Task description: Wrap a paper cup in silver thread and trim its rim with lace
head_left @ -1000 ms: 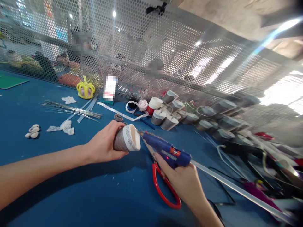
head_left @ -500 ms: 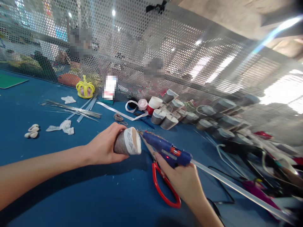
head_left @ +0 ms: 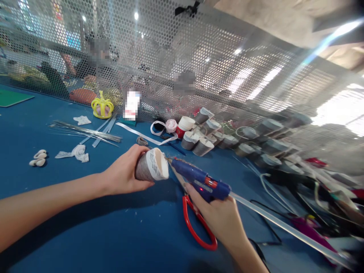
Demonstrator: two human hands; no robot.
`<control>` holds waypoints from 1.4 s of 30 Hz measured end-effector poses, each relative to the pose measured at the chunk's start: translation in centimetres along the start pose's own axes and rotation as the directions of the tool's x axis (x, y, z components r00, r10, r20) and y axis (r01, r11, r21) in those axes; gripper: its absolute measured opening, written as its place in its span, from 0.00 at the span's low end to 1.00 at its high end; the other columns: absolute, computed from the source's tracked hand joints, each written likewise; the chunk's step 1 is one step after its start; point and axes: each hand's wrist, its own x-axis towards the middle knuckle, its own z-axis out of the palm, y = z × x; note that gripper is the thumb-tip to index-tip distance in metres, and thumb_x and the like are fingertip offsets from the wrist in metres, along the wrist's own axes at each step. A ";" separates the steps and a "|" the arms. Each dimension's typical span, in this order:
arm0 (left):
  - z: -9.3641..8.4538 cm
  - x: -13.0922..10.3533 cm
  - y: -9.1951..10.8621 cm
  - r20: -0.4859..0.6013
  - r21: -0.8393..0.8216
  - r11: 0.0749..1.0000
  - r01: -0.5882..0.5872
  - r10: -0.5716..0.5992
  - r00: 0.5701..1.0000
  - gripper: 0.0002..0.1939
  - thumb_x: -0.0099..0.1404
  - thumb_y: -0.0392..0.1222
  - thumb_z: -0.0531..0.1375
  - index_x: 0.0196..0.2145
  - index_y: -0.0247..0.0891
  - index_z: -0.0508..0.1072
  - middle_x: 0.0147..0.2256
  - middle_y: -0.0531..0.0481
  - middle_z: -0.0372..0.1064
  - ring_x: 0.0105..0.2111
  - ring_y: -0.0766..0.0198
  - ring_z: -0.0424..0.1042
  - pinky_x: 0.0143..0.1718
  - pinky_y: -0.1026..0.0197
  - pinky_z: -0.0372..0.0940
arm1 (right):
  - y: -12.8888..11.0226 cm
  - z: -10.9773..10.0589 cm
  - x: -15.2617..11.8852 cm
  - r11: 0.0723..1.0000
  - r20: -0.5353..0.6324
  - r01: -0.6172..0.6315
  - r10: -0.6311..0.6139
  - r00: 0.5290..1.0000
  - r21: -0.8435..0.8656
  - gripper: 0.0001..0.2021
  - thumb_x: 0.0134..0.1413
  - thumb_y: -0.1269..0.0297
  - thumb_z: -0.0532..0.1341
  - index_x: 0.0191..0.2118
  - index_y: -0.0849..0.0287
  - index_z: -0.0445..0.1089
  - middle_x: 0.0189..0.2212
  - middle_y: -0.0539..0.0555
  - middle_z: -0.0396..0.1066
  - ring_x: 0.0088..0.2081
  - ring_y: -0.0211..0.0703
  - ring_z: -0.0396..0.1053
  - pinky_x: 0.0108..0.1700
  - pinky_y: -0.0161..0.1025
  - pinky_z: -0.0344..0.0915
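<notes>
My left hand (head_left: 127,170) is wrapped round a small grey cup (head_left: 144,167) with a white lace band along its rim. The cup lies tilted, its mouth facing right. In my right hand (head_left: 216,212) is a blue hot glue gun (head_left: 196,176), a small red light glowing on its side. A long clear glue stick (head_left: 273,222) runs out of its back end. The gun's nozzle points at the lace rim, very close to it; I cannot tell if they touch. Beneath the gun lie red-handled scissors (head_left: 210,242) on the blue table (head_left: 113,235), their blades partly hidden.
Several grey cups (head_left: 203,147) are clustered at the back right. A white ribbon (head_left: 139,133), thin wires (head_left: 88,131) and lace scraps (head_left: 81,152) lie beyond my left hand. A yellow basket-like ornament (head_left: 102,108) stands before the perforated metal screen (head_left: 159,57). A black cord (head_left: 270,223) lies at right.
My left hand has shifted the cup slightly up and left and turned it a little. The glue gun and my right hand have stayed in place.
</notes>
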 end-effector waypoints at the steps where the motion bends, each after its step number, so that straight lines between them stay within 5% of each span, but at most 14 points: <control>1: 0.0 0.0 0.0 -0.007 -0.003 1.000 0.002 -0.002 1.000 0.31 0.48 0.44 0.64 0.46 0.38 0.55 0.43 0.43 0.61 0.43 0.55 0.65 0.42 0.52 0.63 | -0.3 -0.1 0.1 0.990 0.006 -0.086 0.086 0.996 0.113 0.09 0.49 0.66 0.58 0.31 0.57 0.76 0.06 0.49 0.59 0.20 0.48 0.69 0.26 0.41 0.67; 6: 0.0 0.0 -0.2 -0.009 -0.082 0.995 0.053 -0.054 0.999 0.31 0.47 0.44 0.64 0.47 0.37 0.55 0.44 0.42 0.62 0.43 0.55 0.65 0.43 0.52 0.63 | -2.2 -0.5 0.5 0.755 0.168 -0.400 0.369 0.914 0.520 0.11 0.49 0.57 0.59 0.26 0.59 0.72 0.08 0.46 0.59 0.13 0.36 0.60 0.19 0.34 0.60; 11: 0.0 -0.3 0.0 0.057 -0.246 0.967 0.071 -0.059 0.997 0.32 0.49 0.40 0.63 0.49 0.38 0.54 0.47 0.44 0.62 0.46 0.55 0.65 0.47 0.54 0.61 | -2.4 -0.4 0.7 0.242 0.359 -0.468 0.383 0.851 0.850 0.11 0.49 0.58 0.61 0.31 0.62 0.70 0.08 0.42 0.54 0.10 0.26 0.48 0.13 0.26 0.46; 17: 0.3 -0.5 0.0 0.091 -0.411 0.911 0.030 0.008 0.996 0.33 0.51 0.37 0.62 0.52 0.41 0.52 0.50 0.46 0.60 0.48 0.58 0.64 0.51 0.57 0.58 | -1.4 0.4 1.1 -0.133 0.530 -0.515 0.289 0.797 0.847 0.08 0.43 0.62 0.66 0.29 0.63 0.72 0.18 0.47 0.66 0.10 0.20 0.46 0.10 0.22 0.45; 23: 0.5 -0.6 0.1 0.092 -0.474 0.880 0.034 0.011 0.996 0.33 0.51 0.36 0.63 0.52 0.40 0.52 0.49 0.45 0.60 0.50 0.58 0.63 0.53 0.57 0.57 | -1.6 0.9 1.4 -0.273 0.615 -0.556 0.234 0.753 0.785 0.09 0.39 0.64 0.67 0.27 0.63 0.73 0.20 0.47 0.68 0.10 0.19 0.45 0.09 0.20 0.46; 28: 0.6 -0.7 0.1 0.084 -0.480 0.877 0.022 0.020 0.996 0.33 0.51 0.36 0.63 0.52 0.40 0.52 0.49 0.45 0.60 0.50 0.58 0.62 0.52 0.56 0.58 | -1.8 1.2 1.5 -0.286 0.658 -0.597 0.221 0.720 0.750 0.10 0.37 0.63 0.68 0.27 0.63 0.72 0.20 0.47 0.68 0.10 0.18 0.44 0.08 0.20 0.44; 31: 0.6 -0.7 0.0 0.081 -0.462 0.886 0.027 0.012 0.997 0.34 0.51 0.37 0.63 0.52 0.40 0.52 0.49 0.45 0.60 0.49 0.57 0.63 0.52 0.56 0.58 | -2.0 1.3 1.3 -0.212 0.623 -0.585 0.253 0.740 0.782 0.11 0.39 0.61 0.67 0.27 0.63 0.71 0.17 0.46 0.66 0.10 0.20 0.45 0.09 0.22 0.44; 35: 0.4 -0.6 0.0 0.091 -0.446 0.893 0.060 -0.021 0.996 0.33 0.50 0.39 0.64 0.51 0.39 0.53 0.48 0.44 0.61 0.48 0.57 0.64 0.50 0.56 0.60 | -2.3 1.2 0.9 0.092 0.497 -0.548 0.317 0.808 0.831 0.12 0.48 0.57 0.62 0.26 0.63 0.69 0.07 0.42 0.54 0.09 0.26 0.47 0.11 0.26 0.46; 39: 0.1 -0.4 0.2 0.093 -0.401 0.912 0.087 -0.054 0.994 0.32 0.50 0.39 0.64 0.50 0.38 0.55 0.46 0.45 0.62 0.46 0.58 0.65 0.48 0.58 0.61 | -2.1 1.3 0.8 0.486 0.365 -0.513 0.369 0.854 0.708 0.15 0.50 0.54 0.59 0.26 0.63 0.68 0.07 0.45 0.58 0.11 0.31 0.55 0.16 0.30 0.53; 42: 0.0 -0.3 0.1 0.096 -0.350 0.931 0.103 -0.074 0.993 0.30 0.49 0.40 0.63 0.49 0.38 0.56 0.45 0.46 0.63 0.44 0.58 0.66 0.46 0.57 0.62 | -1.8 1.3 0.9 0.646 0.325 -0.515 0.399 0.857 0.564 0.18 0.50 0.51 0.58 0.23 0.63 0.69 0.07 0.47 0.60 0.13 0.34 0.58 0.18 0.33 0.57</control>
